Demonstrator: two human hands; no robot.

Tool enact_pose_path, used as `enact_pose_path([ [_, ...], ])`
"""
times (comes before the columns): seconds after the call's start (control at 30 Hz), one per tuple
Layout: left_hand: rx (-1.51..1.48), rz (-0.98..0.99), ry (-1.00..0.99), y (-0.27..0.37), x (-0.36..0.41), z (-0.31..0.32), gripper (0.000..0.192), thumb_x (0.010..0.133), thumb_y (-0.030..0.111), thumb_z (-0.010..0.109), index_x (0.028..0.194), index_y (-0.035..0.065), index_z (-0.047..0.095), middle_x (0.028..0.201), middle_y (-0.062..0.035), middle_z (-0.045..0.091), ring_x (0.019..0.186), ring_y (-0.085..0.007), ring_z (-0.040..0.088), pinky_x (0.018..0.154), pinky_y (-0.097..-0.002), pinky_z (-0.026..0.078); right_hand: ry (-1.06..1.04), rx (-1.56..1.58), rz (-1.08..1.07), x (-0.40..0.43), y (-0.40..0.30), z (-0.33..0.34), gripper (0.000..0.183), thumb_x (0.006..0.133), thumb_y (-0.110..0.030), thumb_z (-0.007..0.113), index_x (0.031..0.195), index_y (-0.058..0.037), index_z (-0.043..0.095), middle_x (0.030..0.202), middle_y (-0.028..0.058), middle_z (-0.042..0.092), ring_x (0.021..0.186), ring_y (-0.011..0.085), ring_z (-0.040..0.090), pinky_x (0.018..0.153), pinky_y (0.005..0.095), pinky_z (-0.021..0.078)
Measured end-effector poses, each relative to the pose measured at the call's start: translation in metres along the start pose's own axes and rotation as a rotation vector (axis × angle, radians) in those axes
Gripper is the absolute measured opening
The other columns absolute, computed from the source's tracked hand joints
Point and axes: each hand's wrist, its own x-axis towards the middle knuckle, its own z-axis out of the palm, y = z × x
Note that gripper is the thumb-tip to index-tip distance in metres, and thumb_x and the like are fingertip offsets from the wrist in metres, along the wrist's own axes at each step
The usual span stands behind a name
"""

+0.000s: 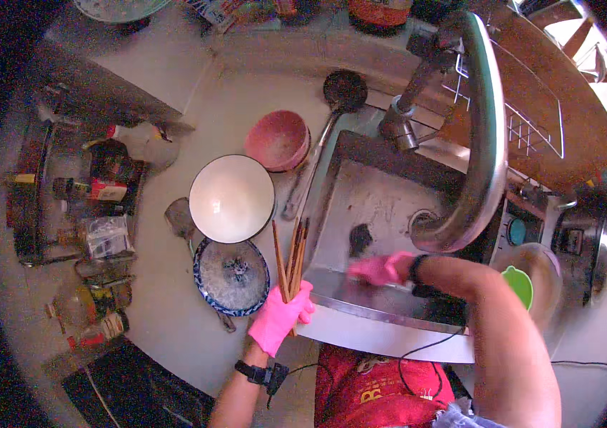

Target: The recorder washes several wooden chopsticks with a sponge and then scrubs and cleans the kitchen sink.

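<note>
My left hand [281, 316], in a pink glove, grips a bundle of wooden chopsticks [293, 262] that point away from me and fan out at the far ends. They stand over the counter just left of the metal sink [359, 198]. Inside the sink's near part is my right hand [381, 269], also gloved in pink. It is blurred, and whether its fingers hold anything is hidden. Close beyond it on the sink floor shows a small dark patch [359, 239], too unclear to name.
Left of the sink are a white bowl [232, 198], a pink bowl [277, 140], a blue-rimmed dish [232, 276], a spatula [179, 216] and a long-handled ladle [345, 91]. A curved metal faucet [488, 134] arches over the sink's right side. A green container [518, 287] stands beyond my right arm.
</note>
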Motion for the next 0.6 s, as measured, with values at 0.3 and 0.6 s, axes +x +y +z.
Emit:
enact_pose_path([
  [0.3,0.010,-0.004,0.000,0.003,-0.001,-0.003,0.024,0.098,0.026,0.060,0.105,0.0037,0.060,0.073,-0.0056,0.065,0.056,-0.0120,0.059,0.052,-0.0268,0.048,0.085,-0.017,0.036,0.030,0.035,-0.015,0.026,0.090,-0.013,0.051,0.115,-0.0085,0.055,0.108,0.0129,0.061,0.104,0.0297,0.059,0.090,0.0404,0.0468],
  [0.6,0.034,-0.016,-0.020,0.002,0.003,-0.004,0.021,0.097,0.018,0.060,0.110,0.0013,0.058,0.076,-0.0075,0.065,0.059,-0.0118,0.061,0.056,-0.0266,0.050,0.101,0.018,0.052,-0.023,0.037,0.007,0.020,0.085,-0.011,0.056,0.105,-0.0089,0.055,0.100,0.0113,0.060,0.095,0.0286,0.060,0.080,0.0381,0.0457],
])
